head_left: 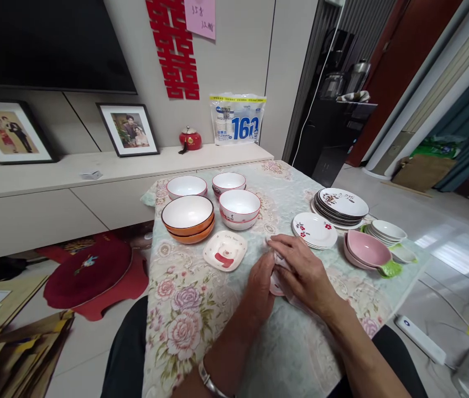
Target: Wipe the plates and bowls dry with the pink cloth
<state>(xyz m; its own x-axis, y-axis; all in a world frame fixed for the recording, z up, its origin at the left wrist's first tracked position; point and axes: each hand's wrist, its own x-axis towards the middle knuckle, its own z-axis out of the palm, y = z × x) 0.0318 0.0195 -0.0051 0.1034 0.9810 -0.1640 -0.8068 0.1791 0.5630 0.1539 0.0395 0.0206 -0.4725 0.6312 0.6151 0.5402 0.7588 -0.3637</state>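
Note:
In the head view my left hand (262, 279) grips the edge of a small white dish with a pinkish rim (276, 285), mostly hidden behind my fingers. My right hand (303, 271) is closed over a crumpled white cloth or tissue (282, 261), pressed against the dish. To the left of my hands lies a square plate with a bear picture (225, 251). Beyond my right hand sits a small stack of white plates with red flowers (314, 229). How far the cloth reaches under my fingers is hidden.
Orange bowls (188, 218) and white bowls with red rims (240, 207) stand at the back left of the table. On the right are a stack of dark-edged plates (342, 203), pink bowls (368, 250) and small white bowls (387, 231). A red stool (93, 271) stands left.

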